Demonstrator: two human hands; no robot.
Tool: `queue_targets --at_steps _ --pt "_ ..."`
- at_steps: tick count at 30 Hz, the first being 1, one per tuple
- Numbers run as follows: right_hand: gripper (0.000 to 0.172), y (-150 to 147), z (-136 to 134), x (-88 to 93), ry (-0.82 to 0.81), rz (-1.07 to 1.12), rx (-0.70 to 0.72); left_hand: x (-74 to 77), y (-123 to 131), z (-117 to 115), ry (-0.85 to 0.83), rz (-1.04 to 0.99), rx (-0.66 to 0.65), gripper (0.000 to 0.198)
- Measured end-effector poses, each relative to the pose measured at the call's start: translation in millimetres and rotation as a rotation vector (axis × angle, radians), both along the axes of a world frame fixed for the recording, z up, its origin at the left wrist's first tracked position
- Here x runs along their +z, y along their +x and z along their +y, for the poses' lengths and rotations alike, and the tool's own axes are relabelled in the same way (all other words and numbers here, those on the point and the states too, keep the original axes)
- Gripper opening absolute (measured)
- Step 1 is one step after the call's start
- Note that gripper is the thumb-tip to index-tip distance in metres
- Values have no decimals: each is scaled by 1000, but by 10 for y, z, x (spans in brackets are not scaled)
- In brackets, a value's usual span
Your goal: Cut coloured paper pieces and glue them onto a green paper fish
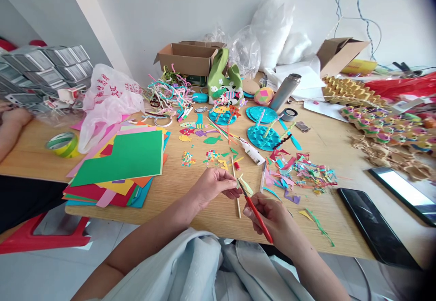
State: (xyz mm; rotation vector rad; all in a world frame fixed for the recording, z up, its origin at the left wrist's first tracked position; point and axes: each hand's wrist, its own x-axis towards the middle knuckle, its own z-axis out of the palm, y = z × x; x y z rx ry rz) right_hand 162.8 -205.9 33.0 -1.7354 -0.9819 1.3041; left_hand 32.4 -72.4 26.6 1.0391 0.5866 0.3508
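My left hand (213, 184) hovers over the near edge of the wooden table (190, 180), fingers pinched together at the tip of a thin red stick (255, 212). My right hand (274, 221) is closed around the lower part of that red stick, which slants up to the left. A pale wooden stick (235, 185) lies on the table just behind my hands. Small coloured paper scraps (299, 174) are scattered to the right, and a glue tube (252, 152) lies beyond.
A stack of coloured paper sheets (122, 165) lies left, with a tape roll (63, 144) and plastic bag (105, 99). Teal discs (262, 135), paper fish, cardboard boxes (189, 58) and a metal flask (285, 91) sit behind. Two phones (374, 228) lie right. Another person's hand (12, 119) rests far left.
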Motion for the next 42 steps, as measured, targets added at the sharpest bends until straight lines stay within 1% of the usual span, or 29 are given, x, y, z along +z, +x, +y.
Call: queue_targets --at_steps 5,7,9,11,13,14,16,18,20,21,23,24,25,27,28,30,34,38,40,41,42 --pt "37 43 -85 -65 8 -3 -32 -43 61 2 40 25 -51 21" --pt "37 94 -134 -106 19 -92 -57 -79 71 2 59 37 -55 22" --pt "34 162 -174 -156 37 -327 -92 -117 60 9 89 28 -37 22" --pt "29 232 -198 -218 42 -658 -92 -152 29 25 115 15 -5 21" --pt "23 289 -206 -297 37 -955 -30 -185 -16 47 115 17 46 20" --pt "20 310 -207 -340 35 -1064 15 -201 -43 58 106 25 74 20" --pt "15 340 -212 -427 36 -1203 97 -231 -98 75 73 46 125 20" --pt "16 361 -227 -489 36 -1250 156 -252 -151 82 49 63 161 22" --pt "19 372 -243 -495 48 -1232 193 -255 -193 75 47 68 185 23" --pt "19 366 -244 -470 62 -1215 198 -248 -206 64 51 67 191 23" --pt "17 318 -215 -363 110 -1161 164 -218 -216 32 68 69 201 24" --pt "19 271 -180 -290 145 -1110 124 -196 -214 12 84 74 202 24" --pt "23 211 -129 -212 194 -1026 79 -172 -208 -10 105 82 201 25" --pt "23 64 10 -74 284 -767 13 -128 -195 -53 158 94 191 26" --pt "20 -11 91 -25 312 -637 -2 -111 -193 -69 181 92 184 26" --pt "21 -137 246 20 319 -459 -20 -88 -207 -89 213 80 180 24" --pt "24 -262 447 -26 310 -295 -21 -66 -306 -79 258 99 222 21" --pt "23 -295 527 -80 333 -255 9 -73 -460 -39 308 147 214 23" --pt "22 -309 555 -115 341 -282 12 -123 -561 -15 386 185 232 30" --pt "22 -315 569 -142 337 -302 17 -164 -616 -3 460 228 243 31" --pt "21 -322 583 -175 328 -323 28 -212 -672 6 576 289 279 28"
